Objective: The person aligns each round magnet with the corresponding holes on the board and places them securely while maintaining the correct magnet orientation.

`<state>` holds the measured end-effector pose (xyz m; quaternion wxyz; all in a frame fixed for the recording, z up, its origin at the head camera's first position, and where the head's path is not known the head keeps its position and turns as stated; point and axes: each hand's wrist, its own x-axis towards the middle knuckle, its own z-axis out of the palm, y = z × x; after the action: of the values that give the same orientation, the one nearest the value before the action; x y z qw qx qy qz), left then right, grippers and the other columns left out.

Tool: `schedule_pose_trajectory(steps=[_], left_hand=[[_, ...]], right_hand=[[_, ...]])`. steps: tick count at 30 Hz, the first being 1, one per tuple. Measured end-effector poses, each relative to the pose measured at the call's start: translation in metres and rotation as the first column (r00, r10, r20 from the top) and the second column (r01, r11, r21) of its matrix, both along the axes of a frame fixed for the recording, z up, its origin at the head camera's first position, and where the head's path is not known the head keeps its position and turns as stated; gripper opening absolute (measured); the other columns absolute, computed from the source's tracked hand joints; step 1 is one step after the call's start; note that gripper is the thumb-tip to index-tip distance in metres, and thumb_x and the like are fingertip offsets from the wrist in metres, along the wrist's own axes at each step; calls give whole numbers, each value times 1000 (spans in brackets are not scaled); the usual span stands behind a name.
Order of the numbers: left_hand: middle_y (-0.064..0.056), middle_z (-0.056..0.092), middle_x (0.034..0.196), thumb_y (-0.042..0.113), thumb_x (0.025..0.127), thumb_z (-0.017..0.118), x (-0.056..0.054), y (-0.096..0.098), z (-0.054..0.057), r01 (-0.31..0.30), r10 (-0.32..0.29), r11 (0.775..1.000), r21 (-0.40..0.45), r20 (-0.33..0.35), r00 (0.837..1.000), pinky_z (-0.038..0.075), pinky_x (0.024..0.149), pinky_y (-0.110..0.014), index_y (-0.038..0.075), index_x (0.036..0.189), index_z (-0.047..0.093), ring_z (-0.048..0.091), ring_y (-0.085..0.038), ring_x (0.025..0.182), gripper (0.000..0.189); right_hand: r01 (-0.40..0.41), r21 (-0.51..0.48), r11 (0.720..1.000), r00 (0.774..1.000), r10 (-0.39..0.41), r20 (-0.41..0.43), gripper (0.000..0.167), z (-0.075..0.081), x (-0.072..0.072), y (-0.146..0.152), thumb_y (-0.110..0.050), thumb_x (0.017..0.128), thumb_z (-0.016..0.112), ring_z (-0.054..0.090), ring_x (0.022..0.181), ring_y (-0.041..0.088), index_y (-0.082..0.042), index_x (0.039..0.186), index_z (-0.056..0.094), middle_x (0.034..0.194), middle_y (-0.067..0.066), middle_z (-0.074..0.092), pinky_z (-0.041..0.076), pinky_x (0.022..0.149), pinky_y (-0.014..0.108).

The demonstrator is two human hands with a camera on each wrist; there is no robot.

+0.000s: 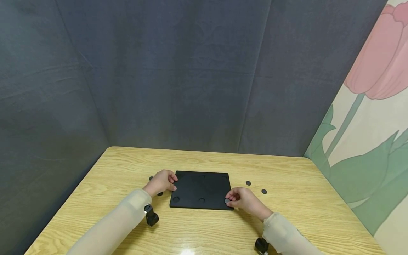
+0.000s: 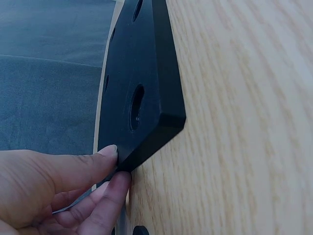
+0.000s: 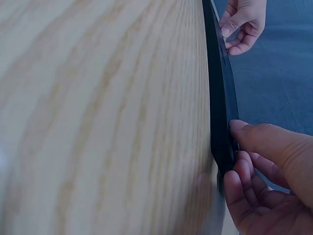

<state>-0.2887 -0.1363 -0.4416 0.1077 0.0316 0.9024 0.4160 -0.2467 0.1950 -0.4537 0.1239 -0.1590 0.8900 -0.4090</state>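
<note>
A disc [image 1: 227, 200] could slip at the near right corner of the board [image 1: 202, 187].
The right hand [image 1: 248, 202] pinches it (a loose hold could drop it askew); the left hand [image 1: 161, 181] pinches the left edge, where a tug could skid the board.

Board [image 1: 202, 187] between left hand [image 1: 162, 182] and right hand [image 1: 244, 200] appears plastic, smooth and matt. Table [image 1: 197, 230] beneath both hands shows smooth wood grain with a glossy highlight. Curtain [image 1: 178, 88] beyond them is matt, creased cloth. Discs [image 1: 264, 191] near right hand look matt.
</note>
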Motion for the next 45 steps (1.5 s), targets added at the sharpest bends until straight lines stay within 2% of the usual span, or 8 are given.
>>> schedule_pose_trajectory(steps=[10, 36, 45], left_hand=[[-10, 56, 89, -6, 76, 77, 0, 0, 1, 1, -1, 1000, -4, 8, 1000, 46, 65, -27, 2, 97, 65, 50, -19, 78, 25], [-10, 57, 89, -6, 75, 77, -1, -1, -2, 6, -6, 1000, 6, -1, 1000, 46, 65, -27, 2, 97, 66, 51, -19, 78, 26], [-9, 56, 88, -6, 76, 77, -2, -1, -3, 7, -7, 1000, 7, -4, 1000, 47, 64, -27, 2, 97, 66, 51, -19, 77, 25]], right_hand=[[-3, 9, 1000, 1000, 3, -8, 13, 0, 0, 0, -7, 82, 76, 56, 74, 13, -4, 92, 67, 82, 1, 62, 49, 64, 22], [26, 15, 1000, 1000, -26, 5, 13, 0, 1, -2, -3, 81, 76, 55, 73, 14, -4, 90, 67, 79, 2, 61, 48, 63, 22], [30, 13, 999, 999, -30, -12, 15, 1, 3, -2, -8, 82, 76, 56, 75, 14, -4, 93, 68, 82, 2, 62, 48, 63, 23]])
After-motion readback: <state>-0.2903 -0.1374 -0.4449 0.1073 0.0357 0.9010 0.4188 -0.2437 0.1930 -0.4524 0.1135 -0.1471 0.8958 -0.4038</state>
